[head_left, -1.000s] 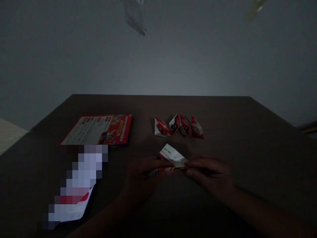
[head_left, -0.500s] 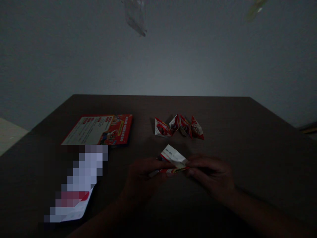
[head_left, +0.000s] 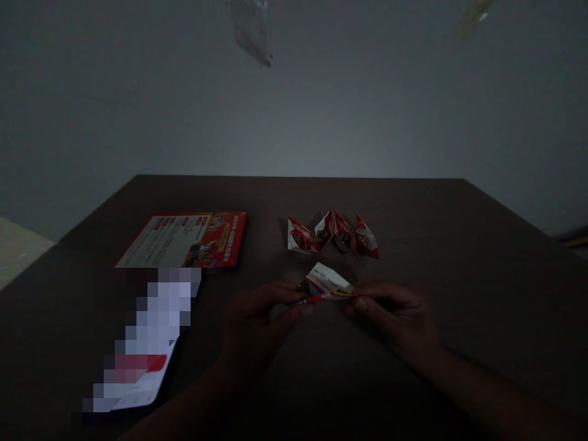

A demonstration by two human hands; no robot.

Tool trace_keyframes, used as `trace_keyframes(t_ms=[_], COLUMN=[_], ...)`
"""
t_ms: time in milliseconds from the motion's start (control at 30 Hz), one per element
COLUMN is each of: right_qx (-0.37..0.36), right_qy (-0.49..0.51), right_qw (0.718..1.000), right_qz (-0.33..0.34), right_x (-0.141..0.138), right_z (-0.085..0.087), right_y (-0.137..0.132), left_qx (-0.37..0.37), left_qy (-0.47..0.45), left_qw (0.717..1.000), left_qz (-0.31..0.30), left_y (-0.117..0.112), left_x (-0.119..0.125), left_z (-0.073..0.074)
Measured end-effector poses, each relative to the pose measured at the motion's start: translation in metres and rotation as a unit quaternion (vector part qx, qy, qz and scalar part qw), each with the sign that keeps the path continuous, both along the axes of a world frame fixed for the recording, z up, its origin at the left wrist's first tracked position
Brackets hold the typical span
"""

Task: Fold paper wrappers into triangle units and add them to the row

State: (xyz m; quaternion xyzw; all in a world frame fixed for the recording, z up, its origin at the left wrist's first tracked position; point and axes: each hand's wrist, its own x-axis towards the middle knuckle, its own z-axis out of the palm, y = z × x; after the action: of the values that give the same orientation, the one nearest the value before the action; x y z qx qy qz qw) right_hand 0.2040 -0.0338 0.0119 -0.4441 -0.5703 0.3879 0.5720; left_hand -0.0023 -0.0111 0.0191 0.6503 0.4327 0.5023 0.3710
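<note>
A small red-and-white folded paper piece [head_left: 327, 278] is over the dark-brown bench [head_left: 441, 245], between the left hand [head_left: 261, 321] and right hand [head_left: 397, 315]. Behind it, four angular red-and-white folded papers [head_left: 345, 236] stand in a row. Left of these lies a flat rectangular red-and-white printed card [head_left: 181, 240]; before that, left of the left hand, a flat pale-screened phone [head_left: 151, 337].

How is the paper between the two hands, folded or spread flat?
Folded: the paper shows a white flap rising behind a red printed edge, while the left hand and right hand pinch opposite ends.
</note>
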Motion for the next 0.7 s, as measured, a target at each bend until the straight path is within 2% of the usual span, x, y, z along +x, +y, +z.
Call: trace_keyframes(t_ms=[300,500,700], right_qx=[-0.017,-0.029,0.000], right_qy=[0.001,0.008,-0.009], right_qw=[1.000,1.000,1.000], right_qz=[-0.008,-0.001,-0.008], right_x=[0.0013,-0.0010,0.0003], right_z=[0.0017,0.0045,0.0069], right_y=[0.0003,-0.0011,-0.0023], left_qx=[-0.023,-0.025,-0.084], left_qy=[0.038,0.002,-0.031], left_qw=[0.999,1.000,0.996], left_qz=[0.010,0.001,0.026], left_y=[-0.0003,-0.0015,-0.0005], left_x=[-0.0011,0.0018,0.0011], left_z=[0.0051,0.0073,0.0093])
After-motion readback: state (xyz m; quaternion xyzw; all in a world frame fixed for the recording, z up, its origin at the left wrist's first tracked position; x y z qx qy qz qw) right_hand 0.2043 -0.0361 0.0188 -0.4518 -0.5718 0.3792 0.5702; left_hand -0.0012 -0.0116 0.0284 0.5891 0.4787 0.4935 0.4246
